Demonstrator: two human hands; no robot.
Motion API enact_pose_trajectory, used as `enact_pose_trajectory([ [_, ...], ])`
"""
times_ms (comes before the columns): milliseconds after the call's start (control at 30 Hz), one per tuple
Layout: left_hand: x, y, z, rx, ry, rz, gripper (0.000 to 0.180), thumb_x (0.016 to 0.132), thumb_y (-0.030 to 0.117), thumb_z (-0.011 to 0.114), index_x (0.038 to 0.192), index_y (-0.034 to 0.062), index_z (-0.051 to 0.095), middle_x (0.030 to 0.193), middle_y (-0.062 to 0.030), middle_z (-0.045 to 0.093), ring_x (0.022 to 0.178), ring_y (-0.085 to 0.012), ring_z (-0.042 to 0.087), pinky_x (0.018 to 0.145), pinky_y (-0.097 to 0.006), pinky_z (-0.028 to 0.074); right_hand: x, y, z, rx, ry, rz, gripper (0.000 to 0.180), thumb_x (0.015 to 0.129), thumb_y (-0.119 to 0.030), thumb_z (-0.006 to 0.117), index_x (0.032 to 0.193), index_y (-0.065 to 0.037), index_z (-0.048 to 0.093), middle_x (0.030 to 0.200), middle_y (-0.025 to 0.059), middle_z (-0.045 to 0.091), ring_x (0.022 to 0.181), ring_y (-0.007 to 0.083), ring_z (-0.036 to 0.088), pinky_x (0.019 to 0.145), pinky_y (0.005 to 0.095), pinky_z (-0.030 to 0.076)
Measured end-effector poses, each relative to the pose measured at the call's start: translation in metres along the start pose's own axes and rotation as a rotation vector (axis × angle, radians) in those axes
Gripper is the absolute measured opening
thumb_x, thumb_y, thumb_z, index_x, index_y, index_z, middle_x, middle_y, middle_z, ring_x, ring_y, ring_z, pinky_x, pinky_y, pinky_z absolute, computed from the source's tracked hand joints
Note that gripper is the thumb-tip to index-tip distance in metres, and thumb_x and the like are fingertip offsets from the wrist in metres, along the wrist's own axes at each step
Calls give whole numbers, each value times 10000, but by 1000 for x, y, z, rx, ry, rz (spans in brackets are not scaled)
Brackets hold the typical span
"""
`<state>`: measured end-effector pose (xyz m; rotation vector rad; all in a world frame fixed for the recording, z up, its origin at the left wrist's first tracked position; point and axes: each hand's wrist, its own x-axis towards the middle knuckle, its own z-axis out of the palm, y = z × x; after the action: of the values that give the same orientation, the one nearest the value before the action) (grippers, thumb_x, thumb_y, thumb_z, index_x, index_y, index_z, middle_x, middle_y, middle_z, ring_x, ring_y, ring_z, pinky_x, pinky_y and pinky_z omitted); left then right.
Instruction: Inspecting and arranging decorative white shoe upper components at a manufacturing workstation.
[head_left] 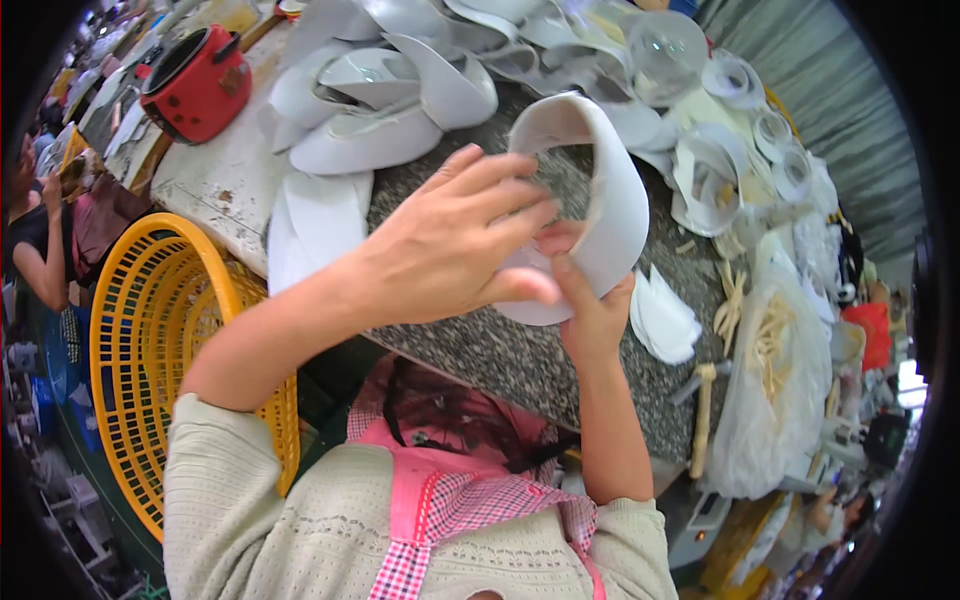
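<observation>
A smooth white shoe upper [622, 210], bent into a loop, is held up over the dark speckled worktop [470, 345]. My right hand [596, 308] grips its lower edge, thumb on the near side. Across the opening of the loop reaches my left hand [440, 235], its fingers stretched apart and slightly blurred. Whether the left fingertips touch the upper I cannot tell. Beside my right hand lies a small stack of white cut pieces [662, 318]. More white uppers [385, 110] are heaped beyond my hands, and flat white pieces [318, 225] lie left of them.
A yellow plastic basket [150, 370] stands at the left, near a red pot [197, 85]. At right are a hammer [703, 415], a clear bag of pale strips [770, 360], loose strips [732, 305] and tape rolls [735, 80]. Another person [45, 230] sits far left.
</observation>
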<state>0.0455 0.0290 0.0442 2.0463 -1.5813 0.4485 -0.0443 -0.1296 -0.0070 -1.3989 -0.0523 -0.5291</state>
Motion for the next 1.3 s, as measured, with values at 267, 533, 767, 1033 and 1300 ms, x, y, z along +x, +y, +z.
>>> enact_pose_trajectory([
  [267, -2, 22, 36, 75, -241, 195, 427, 612, 459, 692, 890, 154, 584, 779, 21, 513, 927, -161, 514, 1018, -519, 224, -55, 5, -46, 474, 169, 407, 240, 826, -105, 644, 1024, 30, 622, 914, 82, 646, 807, 134, 604, 738, 265, 494],
  [533, -12, 23, 81, 119, -392, 219, 455, 604, 522, 643, 831, 141, 540, 829, 28, 507, 930, -166, 466, 878, -448, 259, -69, 24, -60, -592, 301, 224, 424, 740, -173, 698, 1091, -14, 520, 832, 97, 641, 681, 196, 613, 657, 330, 487],
  [767, -22, 18, 87, 127, -387, 145, 669, 631, 585, 587, 1118, 128, 553, 1185, -31, 510, 1182, -207, 388, 992, -531, 168, -61, 11, -143, -1176, 298, 11, 339, 749, -212, 654, 1016, -22, 568, 912, 129, 560, 865, 296, 536, 755, 378, 431],
  [1033, 48, 64, 131, -231, -120, 160, 478, 699, 96, 669, 1157, 55, 538, 1097, -79, 582, 1013, -272, 524, 870, -409, 403, -43, 15, -175, -1280, 67, -33, 297, 654, -215, 735, 885, -87, 597, 916, 54, 550, 830, 272, 551, 694, 386, 443],
  [1300, 92, 58, 191, -577, -487, -209, 763, 666, -105, 567, 1346, 91, 282, 1093, -142, 586, 1020, -336, 518, 860, -408, 427, -43, 15, -163, -1355, 47, 55, 447, 533, -276, 798, 864, -128, 536, 846, 27, 504, 814, 236, 512, 652, 379, 317],
])
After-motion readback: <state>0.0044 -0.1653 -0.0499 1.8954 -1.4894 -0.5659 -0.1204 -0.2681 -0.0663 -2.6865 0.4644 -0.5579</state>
